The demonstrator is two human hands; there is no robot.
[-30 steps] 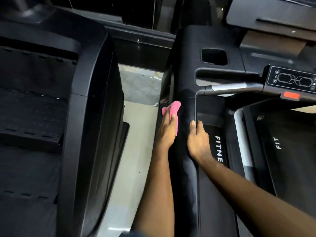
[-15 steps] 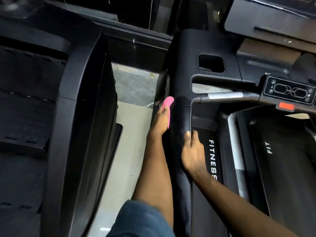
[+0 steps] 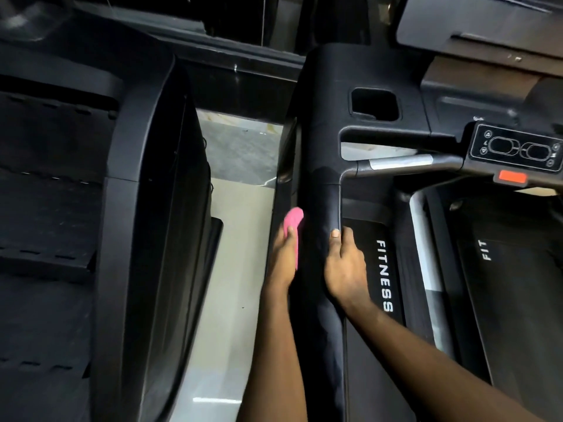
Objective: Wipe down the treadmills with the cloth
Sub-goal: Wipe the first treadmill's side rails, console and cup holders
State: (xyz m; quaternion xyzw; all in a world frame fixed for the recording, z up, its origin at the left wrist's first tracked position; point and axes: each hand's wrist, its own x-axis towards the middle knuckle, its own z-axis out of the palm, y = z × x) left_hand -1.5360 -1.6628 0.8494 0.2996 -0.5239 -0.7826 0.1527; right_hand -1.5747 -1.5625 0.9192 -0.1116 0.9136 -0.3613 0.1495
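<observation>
Plainly, the side rail (image 3: 384, 275) reads FITNESS, the belt (image 3: 511, 287) perhaps FIT.

pink cloth (image 3: 293, 219) mostly hidden between left hand (image 3: 281, 260) and side rail (image 3: 320, 193), control panel (image 3: 515, 150) cut off at right edge

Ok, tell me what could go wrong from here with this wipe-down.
1. The pink cloth is bunched small in the left hand against the outer face of the side rail. If it slips, it may drop to the floor between the machines.
2. The right hand grips the same rail, so the patch under it could get missed.
3. Further along sit the control panel and red stop tab; wiping there might press something.
</observation>
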